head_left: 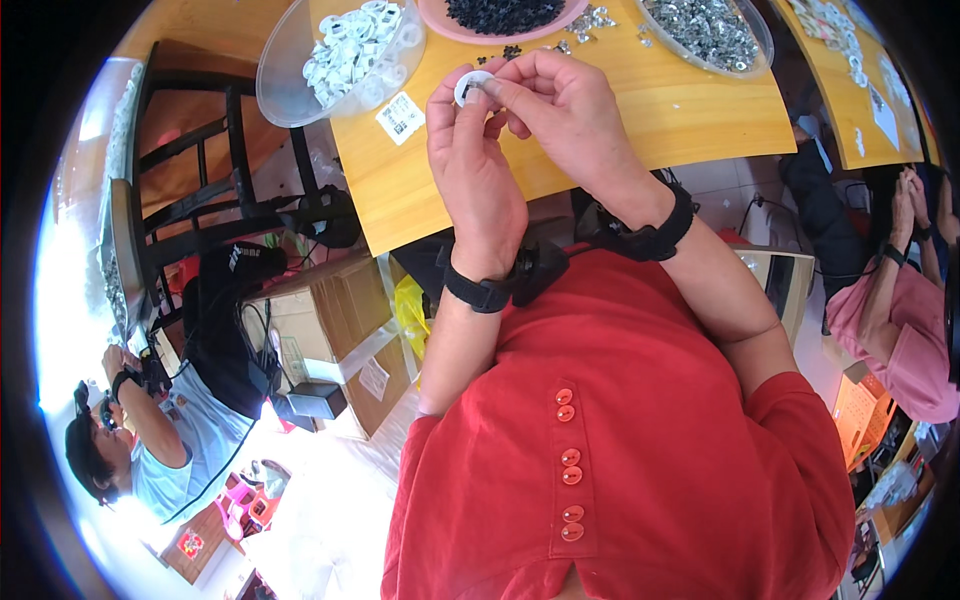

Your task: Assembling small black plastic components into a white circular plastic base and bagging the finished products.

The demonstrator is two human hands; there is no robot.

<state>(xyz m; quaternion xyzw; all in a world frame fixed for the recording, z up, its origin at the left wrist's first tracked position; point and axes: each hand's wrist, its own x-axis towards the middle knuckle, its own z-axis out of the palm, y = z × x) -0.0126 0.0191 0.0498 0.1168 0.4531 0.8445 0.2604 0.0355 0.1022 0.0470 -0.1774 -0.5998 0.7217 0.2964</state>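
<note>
A small round white plastic part [466,84] with a dark slot sits pinched in my left hand [474,175], held above the table's near part. My right hand [570,110] meets it from the right, thumb and forefinger closed on a tiny piece at the white part's face; that piece is too small to name. Left of my hands stands a clear bowl [275,75] of similar white parts [352,55]. Beyond them a pink bowl [432,22] holds small black pieces [500,14], and a clear bowl [765,50] of shiny metal pieces [705,35] stands to the right.
Loose metal bits [592,20] and black bits lie between the bowls on the wooden table [690,125]. A white printed label [400,118] is near its left edge. Cardboard boxes [330,310] stand below left. Other people work at left [185,440] and right [890,320].
</note>
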